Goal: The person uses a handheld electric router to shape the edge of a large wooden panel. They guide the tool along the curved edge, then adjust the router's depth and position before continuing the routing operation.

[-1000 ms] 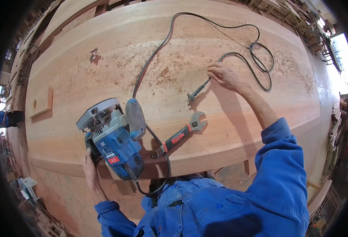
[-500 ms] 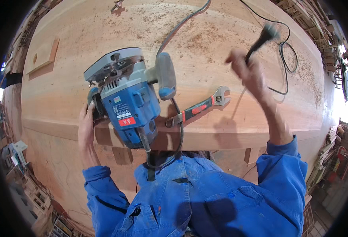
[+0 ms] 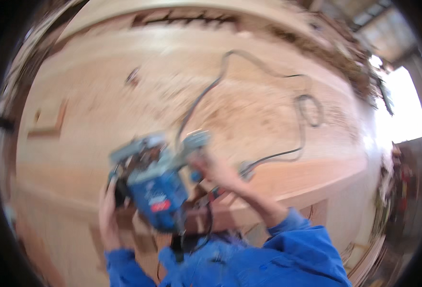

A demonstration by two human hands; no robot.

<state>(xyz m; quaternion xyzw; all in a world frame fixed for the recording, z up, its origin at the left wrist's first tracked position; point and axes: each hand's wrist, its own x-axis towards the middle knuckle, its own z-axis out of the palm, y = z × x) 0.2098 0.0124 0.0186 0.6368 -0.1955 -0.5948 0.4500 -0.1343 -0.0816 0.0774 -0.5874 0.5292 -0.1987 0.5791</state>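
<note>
A blue and grey router [image 3: 160,193], a power tool with two side handles, lies tipped at the near edge of the wooden slab [image 3: 249,119]. My left hand [image 3: 108,213] is closed round its dark left handle. Over on the other side, my right hand [image 3: 211,168] grips the grey right handle, fingers smeared by motion. Partly under my right forearm lies an adjustable wrench [image 3: 215,193] with a red and black grip. A dark cable [image 3: 280,155] ends close to the wrench's jaw; blur hides the exact end.
Wood shavings [image 3: 227,112] cover the slab's middle. A small wooden block [image 3: 48,119] with a hole sits at left, and a small metal piece [image 3: 132,76] lies farther back. Loops of cable [image 3: 310,110] rest at right. A slotted opening [image 3: 187,19] shows at the far side.
My right hand has let go of the dark cable end and come left and down onto the router's right handle. The view has shifted, showing more of the far side.
</note>
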